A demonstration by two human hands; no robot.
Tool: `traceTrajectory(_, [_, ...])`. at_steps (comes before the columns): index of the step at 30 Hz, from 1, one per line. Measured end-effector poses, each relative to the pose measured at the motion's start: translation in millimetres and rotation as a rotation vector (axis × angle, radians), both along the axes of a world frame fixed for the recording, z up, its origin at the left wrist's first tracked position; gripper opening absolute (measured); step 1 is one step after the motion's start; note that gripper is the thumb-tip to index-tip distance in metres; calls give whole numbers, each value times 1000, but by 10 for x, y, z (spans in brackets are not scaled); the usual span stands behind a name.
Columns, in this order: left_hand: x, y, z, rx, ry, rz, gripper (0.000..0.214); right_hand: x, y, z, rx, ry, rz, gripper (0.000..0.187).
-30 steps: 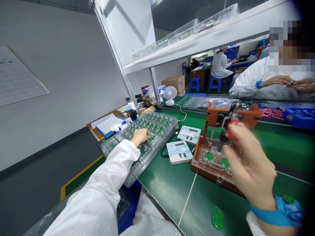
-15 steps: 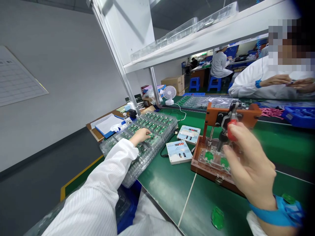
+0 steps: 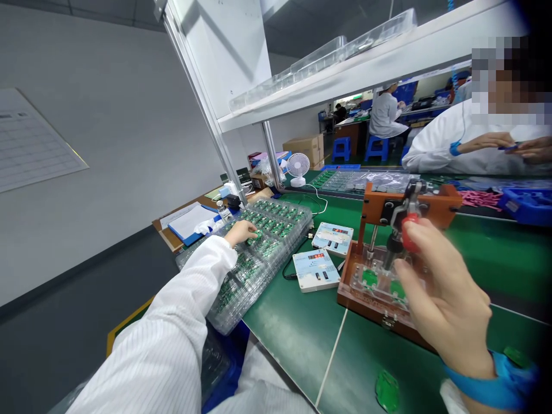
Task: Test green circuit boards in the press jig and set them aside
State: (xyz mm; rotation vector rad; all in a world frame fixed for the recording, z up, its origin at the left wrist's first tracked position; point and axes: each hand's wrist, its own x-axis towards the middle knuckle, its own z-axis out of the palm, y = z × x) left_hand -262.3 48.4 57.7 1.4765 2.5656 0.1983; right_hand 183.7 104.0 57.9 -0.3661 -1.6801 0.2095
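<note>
Fingers of the right hand [image 3: 444, 299] close firmly around the red handle [image 3: 409, 233] of a test fixture [image 3: 351, 293] holding 2 green circuit boards [image 3: 370, 278]. Fingers of the left hand [image 3: 244, 231] touch small circuit boards [image 3: 269, 247] in stacked clear trays [image 3: 259, 296], grip I cannot tell, on the green bench mat [image 3: 284, 345]. Farther stands a white fan [image 3: 298, 165].

We look forward and down from the person's head, close above the orange fixture [image 3: 366, 293], which sits right of our centre.
</note>
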Motion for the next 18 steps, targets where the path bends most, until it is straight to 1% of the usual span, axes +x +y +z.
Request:
traceTrajectory(6, [70,41,21,-88,91,-6,29,6,-5,6,4,-2,-1,63])
traceTrajectory(13, [33,117,112,-224,81,-21,24,6,10,-9,6,-6,2,64])
traceTrajectory(18, [36,153,142,-311,111,-55,26,5,13,-11,12,-6,9,63])
